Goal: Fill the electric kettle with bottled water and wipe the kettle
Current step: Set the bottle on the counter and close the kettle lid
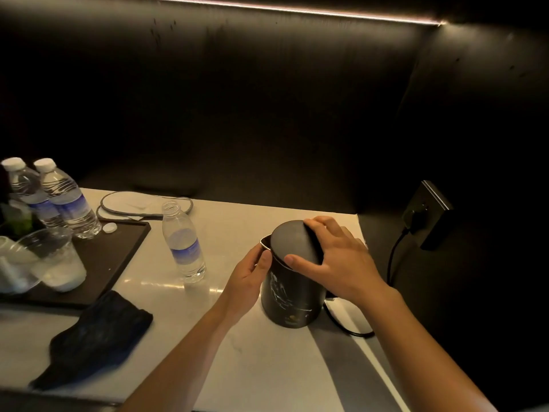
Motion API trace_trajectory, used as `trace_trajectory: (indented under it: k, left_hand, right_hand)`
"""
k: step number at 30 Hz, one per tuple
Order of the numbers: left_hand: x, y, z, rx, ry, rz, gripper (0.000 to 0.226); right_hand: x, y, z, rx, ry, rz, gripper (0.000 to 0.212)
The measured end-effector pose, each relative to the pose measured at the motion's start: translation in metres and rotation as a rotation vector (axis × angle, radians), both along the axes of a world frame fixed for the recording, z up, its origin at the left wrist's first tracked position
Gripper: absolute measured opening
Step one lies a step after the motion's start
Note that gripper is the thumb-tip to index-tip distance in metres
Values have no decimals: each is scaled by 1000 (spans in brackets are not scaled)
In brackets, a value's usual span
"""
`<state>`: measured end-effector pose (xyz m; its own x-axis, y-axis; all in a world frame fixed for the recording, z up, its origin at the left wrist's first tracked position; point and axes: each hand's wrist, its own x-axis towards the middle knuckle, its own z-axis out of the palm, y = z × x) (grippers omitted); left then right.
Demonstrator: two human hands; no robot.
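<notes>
A black electric kettle (pixel 289 295) stands on the pale counter (pixel 252 361), right of centre. My left hand (pixel 249 278) grips its body just below the spout. My right hand (pixel 335 257) lies over the round lid (pixel 292 243), fingers wrapped around its far edge, the lid slightly raised at the spout side. An uncapped water bottle (pixel 184 242) stands upright to the kettle's left; how much water it holds is unclear. Its white cap (pixel 109 227) rests on the tray. A dark cloth (pixel 95 334) lies crumpled near the counter's front left.
A dark tray (pixel 118 260) at the left carries two capped water bottles (pixel 58 197) and clear plastic cups (pixel 56 260). A grey-rimmed flat pad (pixel 142 203) lies behind it. The kettle's black cord (pixel 395 260) runs to a wall socket (pixel 427 215) at the right. Dark walls enclose the counter.
</notes>
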<state>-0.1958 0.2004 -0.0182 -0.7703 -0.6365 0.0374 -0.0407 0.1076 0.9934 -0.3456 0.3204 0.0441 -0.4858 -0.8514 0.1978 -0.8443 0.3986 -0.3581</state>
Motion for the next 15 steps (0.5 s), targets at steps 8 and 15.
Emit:
trace_trajectory:
  k: [8,15]
  left_hand:
    - [14,3,-16,-48,-54,59,37]
    - [91,-2,-43,-72,-100,288,46]
  right_hand:
    - [3,1,-5,4,55,-29,93]
    - [0,0,-8,-5,53,-41,94]
